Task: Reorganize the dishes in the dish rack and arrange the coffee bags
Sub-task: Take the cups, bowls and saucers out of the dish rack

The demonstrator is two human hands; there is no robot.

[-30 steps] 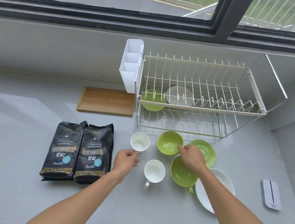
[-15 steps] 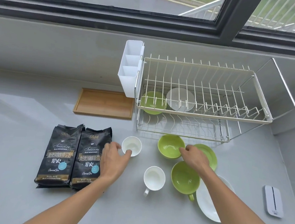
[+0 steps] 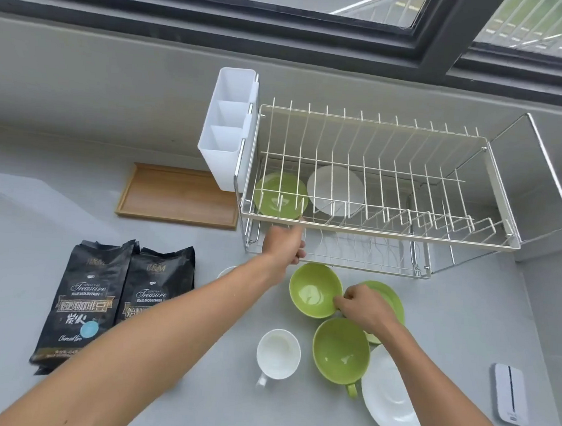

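Two coffee bags, "Treasure Blue Mountain"

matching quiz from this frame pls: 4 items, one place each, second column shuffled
Things:
1. Green glazed saucer
2. Rectangular wooden tray
3. White ceramic mug with a handle
4. White divided plastic cutlery holder

Places:
A. Hung on the left end of the wire dish rack
B. Flat on the counter, left of the rack
C. Inside the rack, behind its wires, beside a white plate
D. On the counter near the person, left of a green cup with a handle

Pairs: 1-C, 2-B, 3-D, 4-A
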